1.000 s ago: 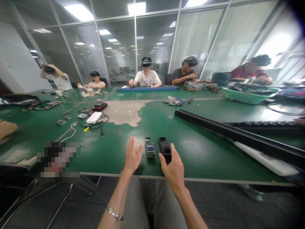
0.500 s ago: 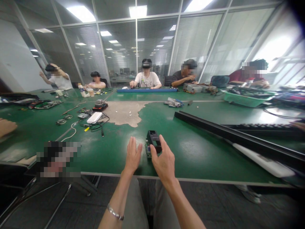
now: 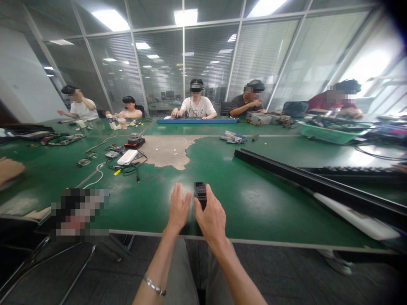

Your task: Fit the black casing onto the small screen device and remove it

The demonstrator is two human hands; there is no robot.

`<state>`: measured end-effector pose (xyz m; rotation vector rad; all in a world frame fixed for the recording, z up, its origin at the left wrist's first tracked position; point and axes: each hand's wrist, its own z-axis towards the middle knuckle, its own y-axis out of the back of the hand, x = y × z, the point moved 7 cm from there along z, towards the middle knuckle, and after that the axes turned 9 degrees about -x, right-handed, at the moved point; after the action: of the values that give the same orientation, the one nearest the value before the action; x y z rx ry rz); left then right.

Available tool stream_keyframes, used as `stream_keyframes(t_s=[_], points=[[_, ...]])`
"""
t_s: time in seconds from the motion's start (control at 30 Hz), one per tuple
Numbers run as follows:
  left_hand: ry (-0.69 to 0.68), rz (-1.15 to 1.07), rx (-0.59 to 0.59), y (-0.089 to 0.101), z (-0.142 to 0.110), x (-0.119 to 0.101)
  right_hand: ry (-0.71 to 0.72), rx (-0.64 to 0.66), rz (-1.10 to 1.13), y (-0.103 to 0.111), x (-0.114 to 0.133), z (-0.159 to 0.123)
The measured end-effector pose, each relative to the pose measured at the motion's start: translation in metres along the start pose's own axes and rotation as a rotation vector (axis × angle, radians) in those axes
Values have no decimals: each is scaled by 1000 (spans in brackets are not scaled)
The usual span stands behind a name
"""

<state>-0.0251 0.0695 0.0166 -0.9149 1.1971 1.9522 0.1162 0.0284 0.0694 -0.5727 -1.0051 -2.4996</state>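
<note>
My right hand [image 3: 212, 217] is closed round a small black plastic housing [image 3: 200, 191], thumb on its left side and fingers along its right. The housing has a square opening near its far end and a row of small marks or slots below. Its near part is hidden by the hand. Just to the left, my left hand [image 3: 178, 207] is stretched out with its thumb apart from the fingers. It holds nothing and does not touch the housing.
Long black rails [image 3: 305, 180] lie on the green table [image 3: 260, 203] to the right, by a white bar [image 3: 352, 216]. A white box with cables [image 3: 127, 157] lies at left, beyond it a bare patch [image 3: 168, 152]. Gloves [image 3: 233, 137], a green basket [image 3: 330, 133] and several co-workers are farther off.
My right hand has moved slightly left and turned the housing, so its green circuit board no longer shows. My left hand has hardly moved.
</note>
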Motion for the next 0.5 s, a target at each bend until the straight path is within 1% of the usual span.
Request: stream_keyframes(t_s=[0.23, 0.5], points=[[-5, 22, 19, -2, 0, 1, -24, 32, -3, -6, -10, -15], [-5, 27, 11, -1, 0, 0, -50, 32, 4, -3, -11, -14]])
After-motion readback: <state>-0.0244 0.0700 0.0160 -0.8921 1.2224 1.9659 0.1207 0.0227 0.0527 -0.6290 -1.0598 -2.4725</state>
